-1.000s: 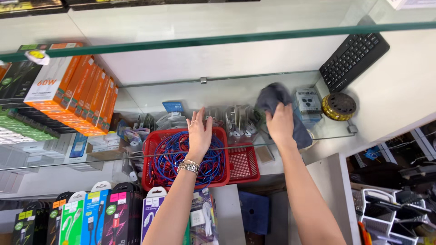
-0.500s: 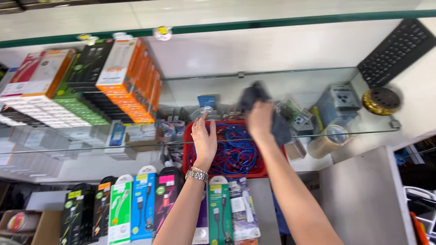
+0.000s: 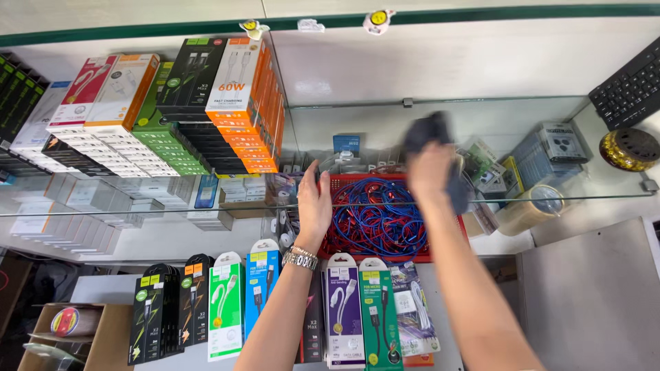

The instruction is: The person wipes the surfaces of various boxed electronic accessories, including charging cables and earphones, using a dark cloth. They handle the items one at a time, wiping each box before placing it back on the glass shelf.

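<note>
I count one red basket (image 3: 385, 244) under the glass shelf (image 3: 172, 206), full of tangled blue and red cables (image 3: 375, 216). Below it hang cable packs (image 3: 275, 302) in a row; about nine show, though my arms hide some. At upper left sit stacks of boxes (image 3: 179, 110) in white, green, black and orange, too many to count surely. On the right there is one black keyboard (image 3: 629, 86), one round gold-and-black jar (image 3: 629, 148) and one roll of tape (image 3: 529, 206).

My left hand (image 3: 314, 203) lies flat on the glass shelf, palm down, fingers spread and open, holding nothing; a metal watch (image 3: 301, 257) sits on that wrist. My left arm reaches straight up from the bottom of the view.

My right hand (image 3: 430, 172) is stretched further forward, fingers closed around one dark cloth (image 3: 433, 137), which bunches above my knuckles and hangs down past the right side of my hand. The hand is blurred, so the cloth seems to press on the glass above the basket, but I cannot be sure of contact. My right arm slants in from lower right.
</note>
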